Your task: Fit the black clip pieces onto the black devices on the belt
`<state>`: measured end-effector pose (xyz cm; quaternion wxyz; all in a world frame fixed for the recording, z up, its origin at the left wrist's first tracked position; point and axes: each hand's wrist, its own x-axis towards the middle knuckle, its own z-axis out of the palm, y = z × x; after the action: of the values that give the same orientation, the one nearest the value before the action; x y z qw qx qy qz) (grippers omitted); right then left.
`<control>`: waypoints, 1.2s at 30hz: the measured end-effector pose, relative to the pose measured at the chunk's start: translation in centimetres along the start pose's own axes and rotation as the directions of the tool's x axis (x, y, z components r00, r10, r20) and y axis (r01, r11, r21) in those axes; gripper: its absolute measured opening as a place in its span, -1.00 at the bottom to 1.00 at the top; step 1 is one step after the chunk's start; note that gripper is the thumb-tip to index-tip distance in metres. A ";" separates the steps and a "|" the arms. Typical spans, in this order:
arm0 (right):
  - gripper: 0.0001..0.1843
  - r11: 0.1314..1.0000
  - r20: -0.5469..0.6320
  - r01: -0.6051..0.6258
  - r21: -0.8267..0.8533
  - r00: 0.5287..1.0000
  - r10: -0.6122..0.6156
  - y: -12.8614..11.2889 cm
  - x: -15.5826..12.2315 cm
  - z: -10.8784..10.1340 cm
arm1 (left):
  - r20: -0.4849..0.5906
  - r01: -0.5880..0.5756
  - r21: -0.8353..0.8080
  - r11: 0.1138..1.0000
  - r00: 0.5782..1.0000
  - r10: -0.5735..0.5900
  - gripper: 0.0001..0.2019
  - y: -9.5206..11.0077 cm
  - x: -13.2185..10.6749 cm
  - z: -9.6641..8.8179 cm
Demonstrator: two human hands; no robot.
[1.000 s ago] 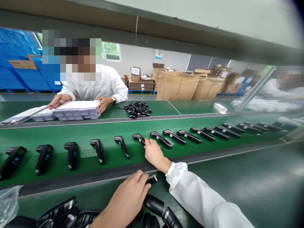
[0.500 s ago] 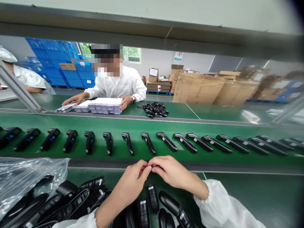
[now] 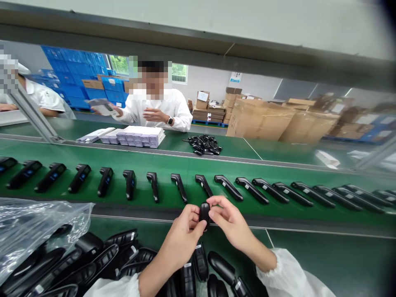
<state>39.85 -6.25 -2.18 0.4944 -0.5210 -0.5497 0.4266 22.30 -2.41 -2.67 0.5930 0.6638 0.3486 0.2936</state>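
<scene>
Between my two hands, at the near edge of the conveyor belt, is a small black oval plastic part (image 3: 204,212) with a smooth, rounded face. My left hand (image 3: 185,232) grips its left side, the thumb low on it. On the other side my right hand (image 3: 229,219) pinches its upper right with thumb and fingertips. Just beyond, a row of black pistol-shaped handheld devices (image 3: 229,187) lies on the green belt (image 3: 173,161); some to the left show small lit screens. Below my hands are loose black plastic shells (image 3: 201,262), several with small white labels.
A clear plastic bag (image 3: 43,231) covers part of the shells at left. Across the belt a person in white (image 3: 157,111) sits behind stacked white boxes (image 3: 140,136) and a heap of black parts (image 3: 204,144). A metal post (image 3: 40,115) and overhead shelf (image 3: 198,37) frame the view.
The black part has come into view between my hands, which are now slightly apart. Devices left of centre have shifted along the belt. The person opposite has lifted something off the table.
</scene>
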 end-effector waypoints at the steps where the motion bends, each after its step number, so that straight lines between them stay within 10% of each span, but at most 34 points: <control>1: -0.70 0.998 0.027 0.022 -0.062 0.999 -0.021 -0.5 -0.2 -0.5 | 0.021 -0.025 0.102 0.995 1.000 0.023 -0.93 0.3 -0.2 -0.1; 9: -0.74 0.767 0.447 0.238 -0.596 0.892 0.071 -3.5 -0.3 -3.5 | 0.192 -0.193 0.640 0.743 0.977 0.088 -0.91 1.3 -0.4 0.6; 12: -0.81 0.792 0.334 0.144 -0.594 0.939 0.079 -1.6 0.9 -4.6 | 0.212 -0.245 0.756 0.608 0.969 0.127 -0.81 1.8 -0.8 1.0; 15: -0.78 0.826 0.006 -0.010 -0.564 1.000 0.017 1.8 2.1 -5.7 | 0.447 -0.450 0.727 0.518 0.883 0.140 -0.67 1.5 -1.4 1.5; 18: -0.79 0.764 -0.147 0.001 -0.645 0.981 -0.125 5.3 2.9 -5.9 | 0.603 -0.614 0.695 0.375 0.781 0.160 -0.74 -0.2 -1.5 2.3; 21: -0.74 0.690 -0.166 0.014 -0.724 0.967 -0.194 8.1 3.3 -5.6 | 0.603 -0.641 0.698 0.319 0.767 0.221 -0.87 -2.8 -0.9 2.6; 28: -0.58 0.487 -0.219 -0.093 -0.868 0.954 -0.207 11.3 4.5 -6.4 | 0.515 -0.540 0.748 0.386 0.839 0.178 -0.83 -3.4 0.3 1.7; 33: -0.57 0.439 -0.264 -0.144 -0.887 0.938 -0.225 9.7 4.7 -6.8 | 0.121 -0.134 0.642 0.755 0.990 0.073 -0.74 -0.1 -0.2 0.8; 36: -0.53 0.591 -0.324 -0.119 -0.798 0.911 -0.254 6.5 3.1 -5.1 | -0.098 0.003 0.375 0.927 0.995 0.036 -0.76 0.6 -0.4 0.5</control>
<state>45.99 -2.80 -7.54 0.3243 -0.7417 -0.5871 -0.0045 22.50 -3.09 -2.08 0.4343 0.7517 0.4225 0.2606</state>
